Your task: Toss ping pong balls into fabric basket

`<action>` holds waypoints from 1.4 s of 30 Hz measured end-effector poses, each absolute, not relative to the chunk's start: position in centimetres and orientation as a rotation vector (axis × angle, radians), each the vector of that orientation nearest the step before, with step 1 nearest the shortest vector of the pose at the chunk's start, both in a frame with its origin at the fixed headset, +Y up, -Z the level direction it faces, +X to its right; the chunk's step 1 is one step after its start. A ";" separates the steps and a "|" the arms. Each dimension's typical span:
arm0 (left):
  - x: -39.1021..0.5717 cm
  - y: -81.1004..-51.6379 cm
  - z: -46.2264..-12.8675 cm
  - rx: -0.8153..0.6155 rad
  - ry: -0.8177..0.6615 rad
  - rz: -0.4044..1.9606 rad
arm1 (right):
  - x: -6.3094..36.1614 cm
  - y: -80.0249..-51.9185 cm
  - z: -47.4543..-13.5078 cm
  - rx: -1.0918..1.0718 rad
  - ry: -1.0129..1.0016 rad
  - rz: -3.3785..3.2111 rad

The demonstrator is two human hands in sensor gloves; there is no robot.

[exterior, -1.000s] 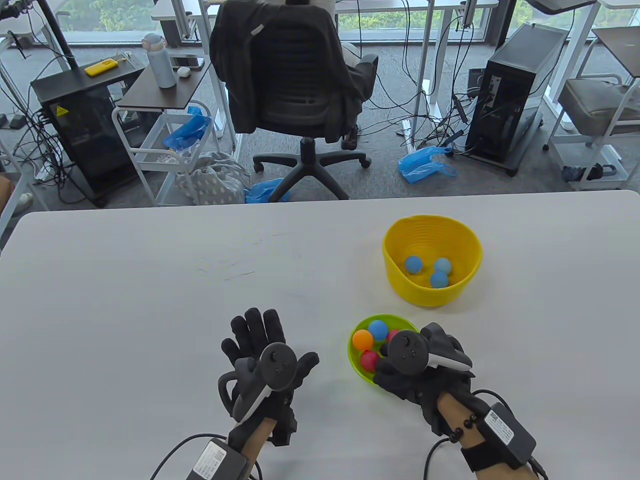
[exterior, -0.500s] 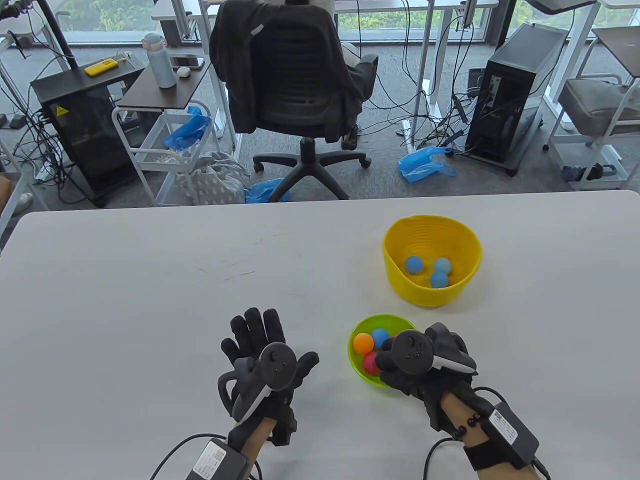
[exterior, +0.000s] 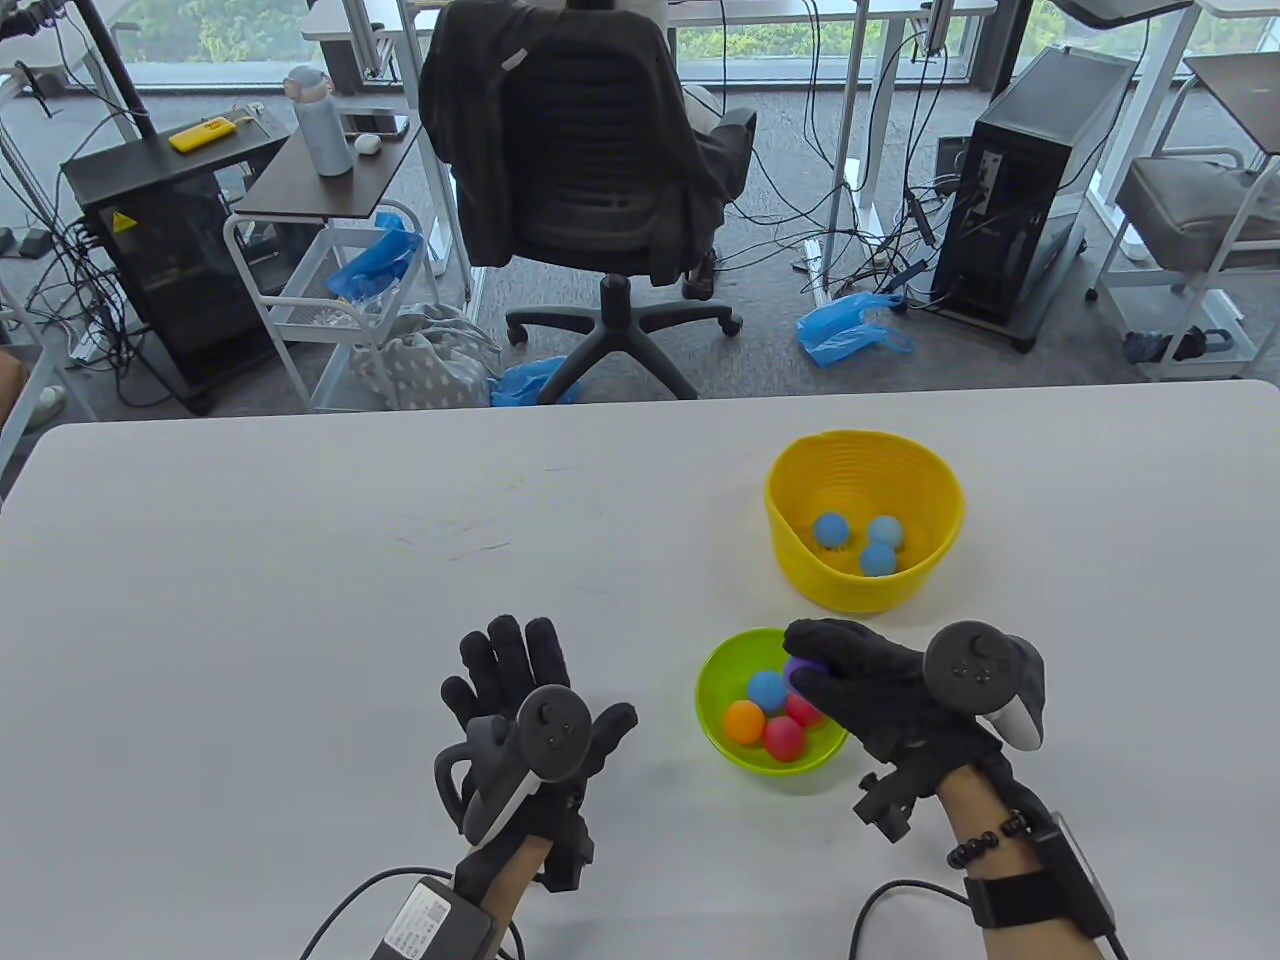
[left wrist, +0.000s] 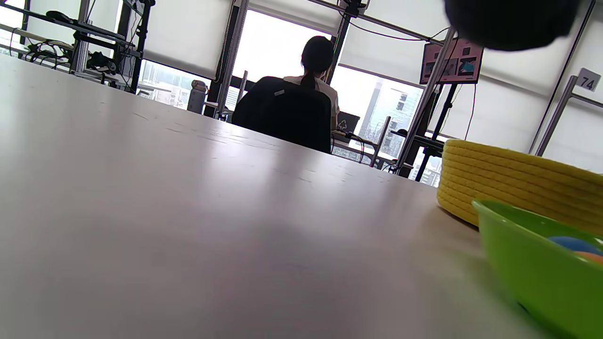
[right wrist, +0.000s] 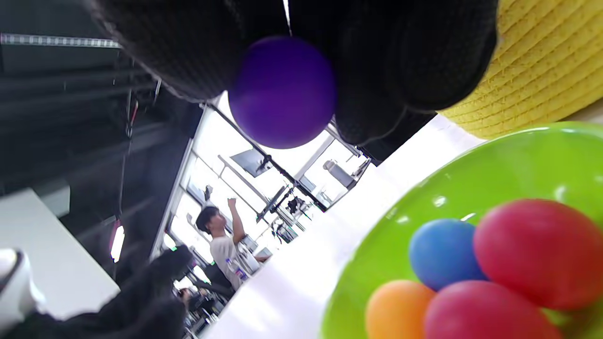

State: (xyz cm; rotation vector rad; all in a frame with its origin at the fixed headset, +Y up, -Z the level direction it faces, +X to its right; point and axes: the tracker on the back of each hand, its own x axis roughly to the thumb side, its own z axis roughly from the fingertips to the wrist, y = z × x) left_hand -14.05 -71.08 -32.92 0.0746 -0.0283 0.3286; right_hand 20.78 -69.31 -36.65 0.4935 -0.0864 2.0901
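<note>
The yellow fabric basket stands on the table right of centre with three blue balls in it. In front of it a green bowl holds a blue, an orange and two red balls. My right hand is over the bowl's right rim and pinches a purple ball, seen clearly between the fingertips in the right wrist view. My left hand rests flat on the table left of the bowl, fingers spread, holding nothing.
The white table stretches wide to the left and far side. An office chair and carts stand beyond the far edge. In the left wrist view the basket and bowl sit at right.
My right hand has lifted out of the green bowl and shifted right, now pinching a purple ball. The bowl's other balls are uncovered. The left hand has not moved.
</note>
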 end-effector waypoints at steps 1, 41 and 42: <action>-14.1 -71.1 -32.9 0.074 -0.028 0.328 | 21.3 -69.5 -36.8 0.469 -0.093 2.053; -14.5 -70.9 -32.9 0.095 0.010 0.303 | 28.5 -73.0 -42.2 0.122 -0.009 1.199; -14.4 -70.9 -32.9 0.094 0.009 0.304 | 28.5 -72.9 -42.1 0.122 -0.017 1.199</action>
